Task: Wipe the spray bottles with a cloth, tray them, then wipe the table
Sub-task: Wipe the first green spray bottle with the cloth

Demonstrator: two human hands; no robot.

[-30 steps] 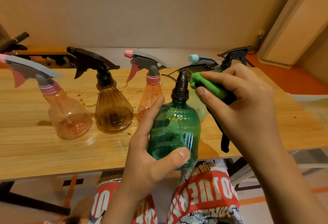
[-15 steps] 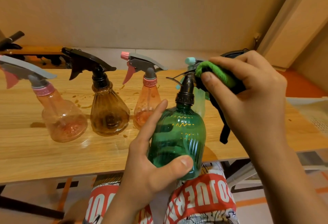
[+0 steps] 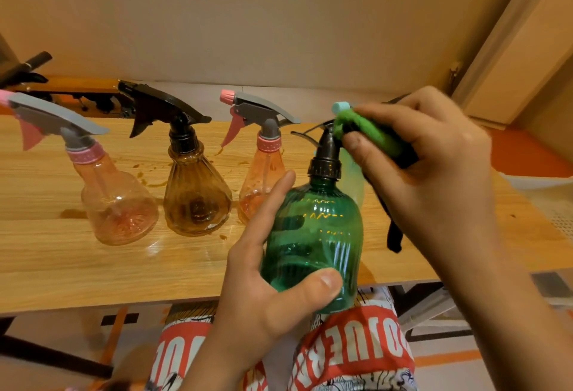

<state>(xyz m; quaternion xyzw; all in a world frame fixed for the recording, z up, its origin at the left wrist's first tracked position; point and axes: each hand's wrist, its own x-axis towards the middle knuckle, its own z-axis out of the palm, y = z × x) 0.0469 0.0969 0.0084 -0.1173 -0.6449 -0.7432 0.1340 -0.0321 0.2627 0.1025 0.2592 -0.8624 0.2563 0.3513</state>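
Your left hand (image 3: 266,307) grips the green bottle (image 3: 313,235): the thumb is clamped across the lower front and the index finger runs up the left side. The other fingers are behind the bottle, out of sight. The bottle is roughly upright and off the table (image 3: 62,266), held at the near edge above your lap.

Your right hand (image 3: 428,179) pinches the green cloth (image 3: 369,133), with thumb and fingers closed on it. The cloth is pressed against the black sprayer head at the top of the green bottle. A black strip (image 3: 393,235) hangs down from that hand. I can't tell if it's part of the cloth.

Three bottles stand upright in a row on the table, apart from each other:
- The left pink bottle (image 3: 117,204) has a grey sprayer with a pink trigger.
- The amber bottle (image 3: 197,201) is in the middle and has a black sprayer.
- The right pink bottle (image 3: 263,179) is partly behind your left index finger.

All three nozzles point left.

A pale teal bottle sits behind the green one and is mostly hidden. Only its teal nozzle tip (image 3: 339,107) and a sliver of the body show.

Brown splashes (image 3: 148,178) are on the tabletop around the amber bottle, and there's one wet patch left of the left pink bottle.

A white perforated surface (image 3: 552,204) shows at the far right edge. I can't tell what it is.
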